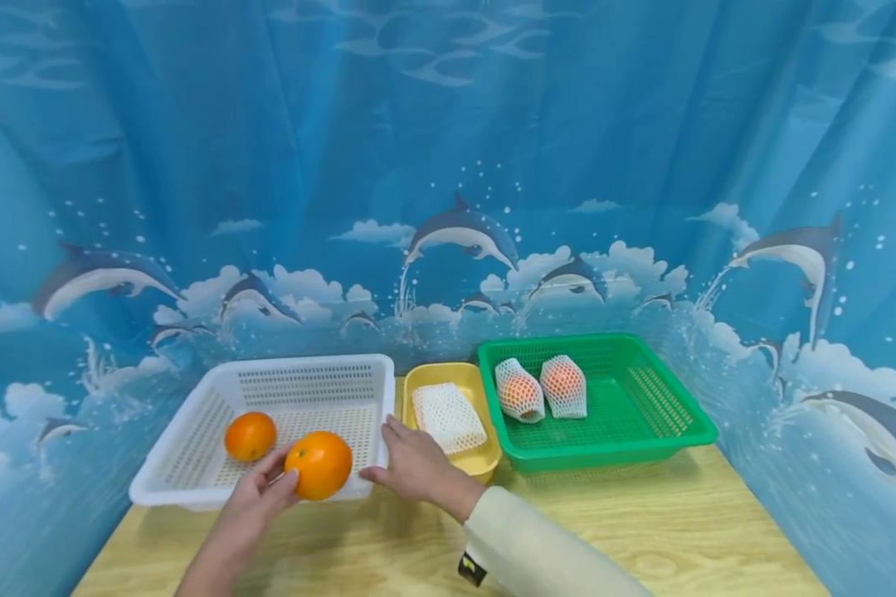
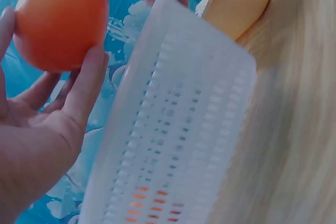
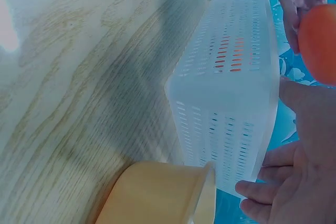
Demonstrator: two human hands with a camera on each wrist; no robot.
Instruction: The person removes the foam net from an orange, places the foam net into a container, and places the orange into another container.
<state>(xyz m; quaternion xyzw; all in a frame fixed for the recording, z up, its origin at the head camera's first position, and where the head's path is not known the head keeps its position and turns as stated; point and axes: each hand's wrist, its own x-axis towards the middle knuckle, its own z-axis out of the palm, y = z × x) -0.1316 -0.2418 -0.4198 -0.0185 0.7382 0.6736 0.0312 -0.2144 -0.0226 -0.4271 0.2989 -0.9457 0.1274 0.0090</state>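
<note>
My left hand [image 1: 257, 493] holds an orange [image 1: 318, 466] between thumb and fingers, over the near right part of the white basket [image 1: 299, 361]. A second orange [image 1: 250, 437] lies inside that basket. My right hand [image 1: 418, 460] is at the basket's right rim, thumb apart from the fingers and nothing held. In the right wrist view its fingertips [image 3: 257, 191] overlap the basket's end wall; whether they press on it I cannot tell. White foam net sleeves [image 1: 448, 417] lie in the yellow bin [image 1: 485, 452] beside this hand.
On the right stands a green basket [image 1: 605, 458] with two fruits in white foam nets [image 1: 519, 390] at its left side. All containers stand on a wood-grain table [image 1: 642, 522]. Behind hangs a blue curtain [image 1: 448, 149] printed with dolphins.
</note>
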